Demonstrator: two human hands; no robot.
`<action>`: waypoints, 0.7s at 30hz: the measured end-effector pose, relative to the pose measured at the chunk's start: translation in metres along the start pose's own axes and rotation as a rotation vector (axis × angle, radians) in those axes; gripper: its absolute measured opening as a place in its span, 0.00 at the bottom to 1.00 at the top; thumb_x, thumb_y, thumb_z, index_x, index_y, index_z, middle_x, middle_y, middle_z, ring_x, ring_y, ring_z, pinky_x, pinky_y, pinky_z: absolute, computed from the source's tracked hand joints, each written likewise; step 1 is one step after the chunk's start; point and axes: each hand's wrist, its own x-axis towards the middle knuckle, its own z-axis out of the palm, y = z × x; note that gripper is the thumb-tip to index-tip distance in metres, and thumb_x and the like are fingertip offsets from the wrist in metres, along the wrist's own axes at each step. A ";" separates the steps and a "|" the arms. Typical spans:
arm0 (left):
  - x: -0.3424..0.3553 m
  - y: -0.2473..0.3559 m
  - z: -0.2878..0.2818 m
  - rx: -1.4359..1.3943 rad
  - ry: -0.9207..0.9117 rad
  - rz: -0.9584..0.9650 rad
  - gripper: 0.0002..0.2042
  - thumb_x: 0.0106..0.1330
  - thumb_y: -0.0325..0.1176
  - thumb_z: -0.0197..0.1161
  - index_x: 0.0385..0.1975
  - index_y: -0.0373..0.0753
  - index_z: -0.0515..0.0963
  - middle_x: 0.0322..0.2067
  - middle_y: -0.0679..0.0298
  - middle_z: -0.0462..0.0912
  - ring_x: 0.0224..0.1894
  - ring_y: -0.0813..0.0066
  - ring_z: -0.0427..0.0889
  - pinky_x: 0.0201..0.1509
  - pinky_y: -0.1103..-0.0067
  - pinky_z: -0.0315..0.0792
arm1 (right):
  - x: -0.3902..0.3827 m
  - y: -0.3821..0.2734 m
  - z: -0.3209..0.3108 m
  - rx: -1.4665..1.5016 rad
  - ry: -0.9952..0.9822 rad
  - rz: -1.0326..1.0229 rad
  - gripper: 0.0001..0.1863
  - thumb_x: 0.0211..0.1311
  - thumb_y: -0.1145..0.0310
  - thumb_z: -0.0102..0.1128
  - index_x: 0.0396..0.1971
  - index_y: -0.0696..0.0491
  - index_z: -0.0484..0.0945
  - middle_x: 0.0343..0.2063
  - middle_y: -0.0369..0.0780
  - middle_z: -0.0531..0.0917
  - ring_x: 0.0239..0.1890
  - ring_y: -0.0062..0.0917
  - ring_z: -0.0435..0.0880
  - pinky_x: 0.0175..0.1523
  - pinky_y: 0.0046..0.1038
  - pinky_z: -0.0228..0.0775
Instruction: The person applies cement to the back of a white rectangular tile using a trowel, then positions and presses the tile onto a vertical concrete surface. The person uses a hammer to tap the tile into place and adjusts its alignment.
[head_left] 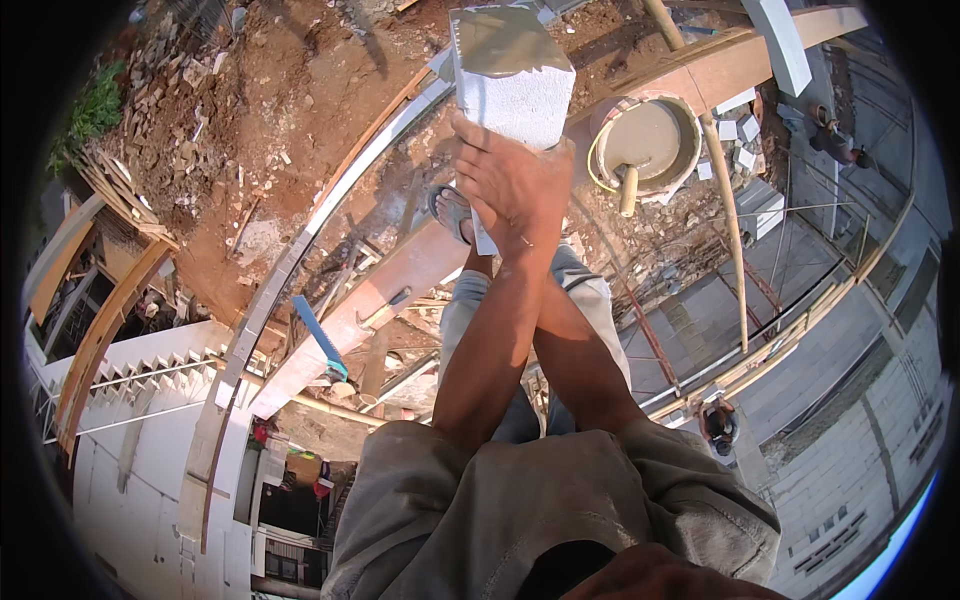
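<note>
A blue saw (319, 333) lies leftmost. The left hand (518, 195) has its fingers closed on the pale, mortar-topped block (515, 103) just ahead, long axis unclear; the right hand is hidden behind, grip untellable. Rightward stands a mortar bucket (684, 160).

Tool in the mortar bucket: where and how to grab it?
By its pale handle, from the wearer's side: it juts over the near rim of the bucket, pointing at the wearer, while the other end disappears into the grey mix. A full wrap should suit; it looks round.
</note>
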 end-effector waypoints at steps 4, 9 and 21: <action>0.033 0.010 -0.016 -0.057 -0.097 0.397 0.52 0.47 0.51 0.75 0.65 0.26 0.54 0.55 0.40 0.65 0.59 0.46 0.64 0.64 0.56 0.52 | 0.036 -0.058 0.020 -0.065 -0.127 -0.053 0.43 0.47 0.64 0.76 0.59 0.67 0.63 0.52 0.50 0.74 0.53 0.32 0.74 0.60 0.36 0.67; 0.050 -0.177 0.016 -0.523 -0.046 -0.469 0.39 0.64 0.58 0.59 0.65 0.32 0.60 0.59 0.50 0.68 0.60 0.51 0.70 0.60 0.52 0.64 | 0.097 -0.038 0.059 -0.456 0.280 -0.432 0.35 0.42 0.60 0.80 0.43 0.72 0.74 0.36 0.47 0.82 0.38 0.31 0.81 0.48 0.33 0.76; 0.206 -0.162 0.116 -1.104 -0.498 -0.798 0.27 0.63 0.56 0.42 0.55 0.46 0.71 0.54 0.56 0.73 0.53 0.53 0.74 0.48 0.48 0.69 | 0.242 -0.035 0.137 -0.527 0.582 0.252 0.69 0.29 0.42 0.80 0.61 0.71 0.47 0.55 0.53 0.64 0.59 0.42 0.68 0.64 0.40 0.65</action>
